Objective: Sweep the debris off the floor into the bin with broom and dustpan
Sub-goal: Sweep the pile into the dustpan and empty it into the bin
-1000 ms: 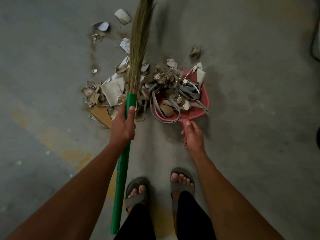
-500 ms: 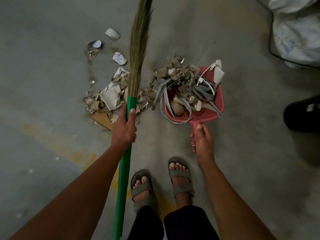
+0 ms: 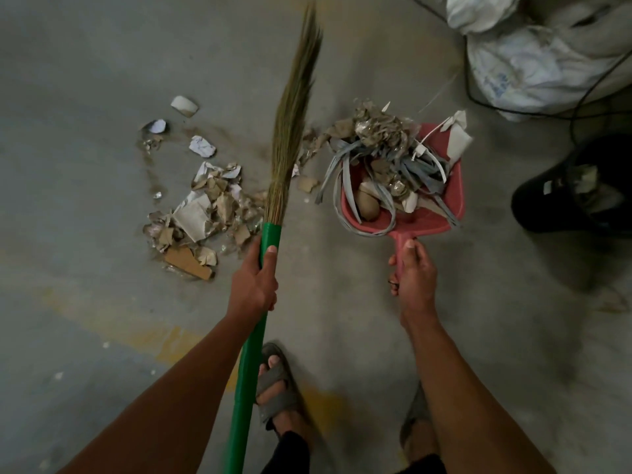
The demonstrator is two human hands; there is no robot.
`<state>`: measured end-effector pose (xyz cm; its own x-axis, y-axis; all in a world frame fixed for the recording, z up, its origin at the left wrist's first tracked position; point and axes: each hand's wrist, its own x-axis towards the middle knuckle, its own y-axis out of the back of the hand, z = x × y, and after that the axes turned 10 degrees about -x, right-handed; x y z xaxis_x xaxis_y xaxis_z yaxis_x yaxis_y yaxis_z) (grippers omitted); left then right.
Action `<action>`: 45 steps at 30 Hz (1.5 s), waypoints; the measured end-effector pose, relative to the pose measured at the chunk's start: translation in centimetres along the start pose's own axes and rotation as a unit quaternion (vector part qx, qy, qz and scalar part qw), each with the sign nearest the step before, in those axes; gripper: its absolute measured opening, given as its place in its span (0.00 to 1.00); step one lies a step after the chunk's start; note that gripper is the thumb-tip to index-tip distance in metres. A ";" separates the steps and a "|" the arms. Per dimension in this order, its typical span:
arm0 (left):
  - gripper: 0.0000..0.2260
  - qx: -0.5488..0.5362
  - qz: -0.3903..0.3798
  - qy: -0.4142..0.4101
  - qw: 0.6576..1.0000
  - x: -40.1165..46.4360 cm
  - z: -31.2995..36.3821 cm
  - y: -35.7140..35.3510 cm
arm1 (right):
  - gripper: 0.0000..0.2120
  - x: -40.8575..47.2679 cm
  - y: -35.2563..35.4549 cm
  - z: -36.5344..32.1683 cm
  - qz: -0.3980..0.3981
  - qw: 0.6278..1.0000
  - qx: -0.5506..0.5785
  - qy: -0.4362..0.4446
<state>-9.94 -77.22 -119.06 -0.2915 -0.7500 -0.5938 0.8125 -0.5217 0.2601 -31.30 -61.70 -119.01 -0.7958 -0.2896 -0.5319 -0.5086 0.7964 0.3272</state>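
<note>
My left hand (image 3: 254,278) grips the green handle of a straw broom (image 3: 290,121), whose bristles point away from me over the floor. My right hand (image 3: 413,275) grips the handle of a pink dustpan (image 3: 427,224), heaped with grey straps, paper and cardboard scraps (image 3: 383,155). A pile of torn paper and cardboard debris (image 3: 205,210) lies on the concrete floor left of the broom. At the right edge stands a black bin (image 3: 578,193) with some scraps inside.
White sacks (image 3: 533,56) lie at the top right with a black cable (image 3: 581,94) running across them. Loose paper bits (image 3: 184,106) and dust dot the floor beyond the pile. My sandalled feet (image 3: 277,391) stand below the hands. Faded yellow paint (image 3: 143,333) marks the floor.
The loaded dustpan has moved right, away from the floor pile and toward the black bin. The view has swung right, bringing the sacks and bin into sight. The broom has lifted off the debris.
</note>
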 end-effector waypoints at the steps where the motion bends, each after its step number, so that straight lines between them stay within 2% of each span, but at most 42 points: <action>1: 0.23 0.004 -0.004 0.000 1.000 -0.3 0.2 -1.2 | 0.11 0.4 0.9 0.1 0.003 1.000 0.003 -0.004; 12: 0.22 0.024 -0.051 0.023 0.998 -4.7 1.3 -17.7 | 0.11 5.4 16.6 1.4 0.043 0.999 0.009 -0.013; 24: 0.24 0.062 -0.111 0.031 0.991 -9.2 4.8 -33.7 | 0.12 12.9 35.4 0.8 0.153 0.987 0.034 -0.020; 30: 0.22 0.088 -0.128 0.030 0.987 -9.7 5.5 -37.7 | 0.16 15.6 42.3 0.8 0.229 0.973 -0.020 -0.026; 36: 0.23 0.107 -0.125 0.042 0.986 -9.4 5.5 -39.5 | 0.18 17.6 45.6 0.9 0.289 0.952 -0.087 -0.043; 40: 0.23 0.115 -0.121 0.046 0.985 -9.2 5.4 -40.1 | 0.18 18.5 46.1 0.4 0.301 0.942 -0.146 -0.032; 45: 0.23 0.121 -0.114 0.050 0.985 -9.1 5.0 -40.6 | 0.16 19.7 45.8 -0.7 0.297 0.920 -0.243 -0.075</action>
<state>-42.76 -51.20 -120.41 -0.3917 -0.5651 -0.7261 0.5840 -0.7625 0.2784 -70.52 -31.29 -113.97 -0.9452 0.2260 -0.2358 -0.1137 0.4493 0.8861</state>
